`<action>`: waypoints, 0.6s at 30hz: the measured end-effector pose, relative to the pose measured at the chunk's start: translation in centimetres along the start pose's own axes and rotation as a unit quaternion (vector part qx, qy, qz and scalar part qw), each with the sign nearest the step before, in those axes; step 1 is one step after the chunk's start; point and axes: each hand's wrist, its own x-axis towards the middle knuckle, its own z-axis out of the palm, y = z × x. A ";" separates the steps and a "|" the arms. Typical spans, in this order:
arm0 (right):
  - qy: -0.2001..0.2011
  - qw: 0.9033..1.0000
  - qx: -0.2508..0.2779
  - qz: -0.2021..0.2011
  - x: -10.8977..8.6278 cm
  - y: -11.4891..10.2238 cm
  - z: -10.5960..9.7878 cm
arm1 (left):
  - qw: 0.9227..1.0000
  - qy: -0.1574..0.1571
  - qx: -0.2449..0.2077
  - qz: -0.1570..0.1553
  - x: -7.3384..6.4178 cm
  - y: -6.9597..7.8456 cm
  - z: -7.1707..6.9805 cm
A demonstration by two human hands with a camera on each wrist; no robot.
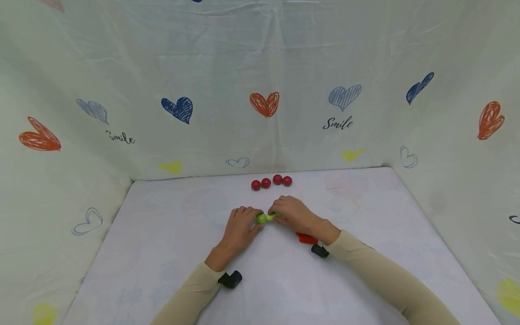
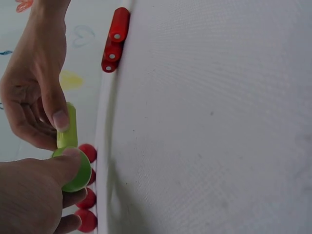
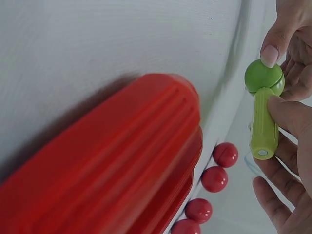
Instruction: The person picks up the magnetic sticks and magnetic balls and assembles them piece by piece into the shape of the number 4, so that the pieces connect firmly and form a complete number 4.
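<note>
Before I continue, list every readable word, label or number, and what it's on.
"Smile": backdrop, right of centre.
"Smile": same backdrop, left side, first letter distorted.
Black mark, picture's right edge: cut off, unreadable.
Right sleeve: tiny marks, too small to read.
Green ball, green rod: no text seen.

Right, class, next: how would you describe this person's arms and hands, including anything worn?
The left hand and right hand are bare, with no gloves or rings showing. The left sleeve and right sleeve are long, plain beige and close-fitting. A small black device shows beside each cuff, left and right.
</note>
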 end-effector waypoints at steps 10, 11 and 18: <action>-0.021 0.999 0.004 0.036 0.3 0.2 -0.5 | 1.000 0.007 0.003 0.007 -0.5 -0.2 -0.5; -0.024 0.999 0.001 0.048 0.4 0.4 -0.6 | 1.000 0.007 0.004 0.006 -0.6 -0.3 -0.5; 0.005 0.992 -0.034 0.122 0.2 2.4 -1.6 | 1.000 -0.009 0.009 -0.025 -0.8 -0.6 -0.6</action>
